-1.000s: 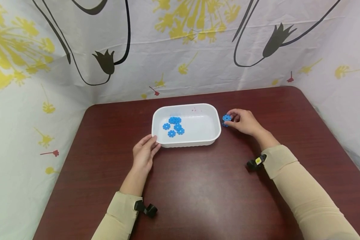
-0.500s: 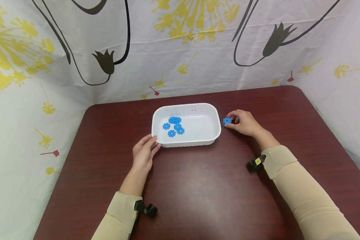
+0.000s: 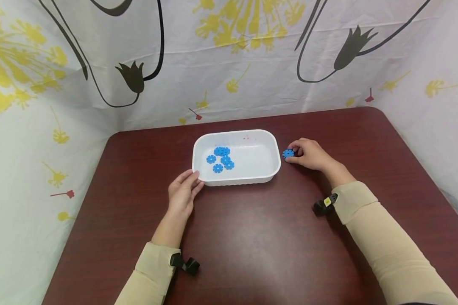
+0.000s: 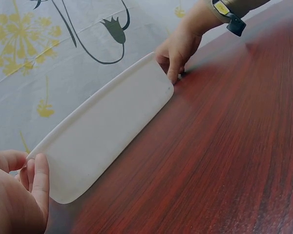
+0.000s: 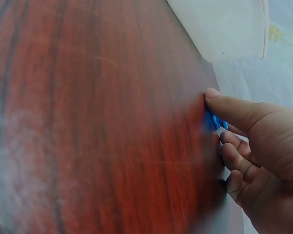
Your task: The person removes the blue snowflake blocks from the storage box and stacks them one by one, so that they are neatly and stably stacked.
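A white rectangular tray (image 3: 255, 159) holds several blue notched discs (image 3: 218, 168), round and flower-like, grouped in its left half. At the near left corner, my left hand (image 3: 181, 195) grips the tray rim; in the left wrist view its fingers (image 4: 40, 178) lie against the outer wall. Just right of the tray, my right hand (image 3: 309, 156) pinches blue notched discs (image 3: 288, 153) between thumb and fingers, low over the table. The right wrist view shows these held discs (image 5: 216, 122) edge-on, partly covered by the thumb.
The tray stands on a dark red-brown wooden table (image 3: 229, 237), towards its back edge. A white cloth (image 3: 213, 84) with yellow and dark flower prints hangs behind and at both sides. Each wrist wears a black camera band (image 3: 324, 205).
In the right hand, the two discs that showed one above the other are now overlapped into what looks like a single stack. The left hand and tray stay in place.
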Demonstrator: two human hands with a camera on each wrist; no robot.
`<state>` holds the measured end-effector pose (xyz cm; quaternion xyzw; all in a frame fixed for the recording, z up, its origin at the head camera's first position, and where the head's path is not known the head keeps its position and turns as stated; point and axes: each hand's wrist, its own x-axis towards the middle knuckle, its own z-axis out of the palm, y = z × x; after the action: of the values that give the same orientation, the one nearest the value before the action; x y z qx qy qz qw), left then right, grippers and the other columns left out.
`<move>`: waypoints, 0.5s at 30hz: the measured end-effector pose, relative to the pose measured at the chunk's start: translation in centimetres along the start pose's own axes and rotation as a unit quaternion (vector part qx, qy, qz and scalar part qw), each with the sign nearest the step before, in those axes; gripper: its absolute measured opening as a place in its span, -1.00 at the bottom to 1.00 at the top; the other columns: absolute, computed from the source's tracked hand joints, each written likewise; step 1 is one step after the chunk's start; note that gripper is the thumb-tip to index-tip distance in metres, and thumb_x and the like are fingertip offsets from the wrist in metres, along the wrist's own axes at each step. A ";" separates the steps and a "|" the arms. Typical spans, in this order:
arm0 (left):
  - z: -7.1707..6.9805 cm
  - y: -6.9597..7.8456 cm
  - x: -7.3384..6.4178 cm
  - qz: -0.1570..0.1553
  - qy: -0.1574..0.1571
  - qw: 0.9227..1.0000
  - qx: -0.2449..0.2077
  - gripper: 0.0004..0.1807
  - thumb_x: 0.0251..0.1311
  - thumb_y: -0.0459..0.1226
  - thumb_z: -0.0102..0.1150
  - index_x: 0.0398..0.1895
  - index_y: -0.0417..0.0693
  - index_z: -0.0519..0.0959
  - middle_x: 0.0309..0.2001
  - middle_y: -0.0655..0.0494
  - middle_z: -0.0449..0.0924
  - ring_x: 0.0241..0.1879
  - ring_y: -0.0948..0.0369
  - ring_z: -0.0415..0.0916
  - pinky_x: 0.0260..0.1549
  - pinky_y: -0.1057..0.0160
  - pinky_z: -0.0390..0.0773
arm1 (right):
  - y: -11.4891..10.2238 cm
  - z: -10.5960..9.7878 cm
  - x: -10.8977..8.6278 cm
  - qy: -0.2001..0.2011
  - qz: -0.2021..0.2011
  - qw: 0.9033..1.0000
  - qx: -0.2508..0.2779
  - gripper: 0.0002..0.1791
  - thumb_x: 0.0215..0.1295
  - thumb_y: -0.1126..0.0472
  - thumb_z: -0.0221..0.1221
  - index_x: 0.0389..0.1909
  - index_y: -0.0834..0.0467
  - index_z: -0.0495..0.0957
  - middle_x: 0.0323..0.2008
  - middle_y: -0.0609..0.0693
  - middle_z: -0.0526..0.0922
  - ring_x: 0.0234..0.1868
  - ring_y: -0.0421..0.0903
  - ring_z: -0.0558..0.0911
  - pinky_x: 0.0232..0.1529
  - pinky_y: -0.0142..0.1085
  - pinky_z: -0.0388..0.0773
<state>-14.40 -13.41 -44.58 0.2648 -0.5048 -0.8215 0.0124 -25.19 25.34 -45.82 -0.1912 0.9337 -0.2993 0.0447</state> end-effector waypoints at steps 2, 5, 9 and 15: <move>0.0 0.0 0.0 0.000 -0.001 1.000 -0.002 -0.66 0.27 -0.44 0.31 0.09 -0.30 0.52 -0.36 0.06 0.60 -0.41 0.28 0.61 -0.11 0.25 0.77 | -0.1 -0.1 0.0 -0.005 0.002 1.000 0.001 -0.62 0.26 0.17 0.42 -0.03 0.32 0.61 -0.19 0.16 0.53 -0.22 0.05 0.53 -0.18 -0.12 0.55; 0.0 0.0 0.1 0.000 -0.001 1.000 -0.002 -0.66 0.27 -0.44 0.31 0.08 -0.29 0.52 -0.37 0.06 0.60 -0.41 0.28 0.61 -0.11 0.25 0.77 | -0.2 -0.2 0.0 -0.010 0.003 1.000 0.003 -0.62 0.27 0.18 0.41 -0.02 0.32 0.60 -0.19 0.17 0.53 -0.21 0.07 0.52 -0.17 -0.11 0.55; -0.1 0.1 0.0 -0.002 -0.001 1.000 0.000 -0.64 0.27 -0.43 0.33 0.10 -0.29 0.52 -0.36 0.06 0.60 -0.40 0.28 0.61 -0.10 0.25 0.76 | -0.3 -0.3 -0.1 -0.012 0.001 1.000 0.004 -0.62 0.27 0.18 0.41 -0.02 0.32 0.60 -0.18 0.18 0.53 -0.21 0.08 0.53 -0.15 -0.10 0.55; -0.1 0.1 0.0 -0.004 0.001 1.000 0.001 -0.63 0.27 -0.43 0.33 0.11 -0.30 0.52 -0.35 0.06 0.60 -0.40 0.27 0.61 -0.10 0.25 0.76 | -0.7 -0.6 0.2 0.025 -0.014 0.999 0.014 -0.61 0.29 0.15 0.39 -0.01 0.33 0.59 -0.21 0.19 0.57 -0.25 0.07 0.59 -0.18 -0.10 0.59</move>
<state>-14.35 -13.49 -44.54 0.2680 -0.5042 -0.8209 0.0093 -25.24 25.02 -44.93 -0.1958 0.9275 -0.3179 0.0198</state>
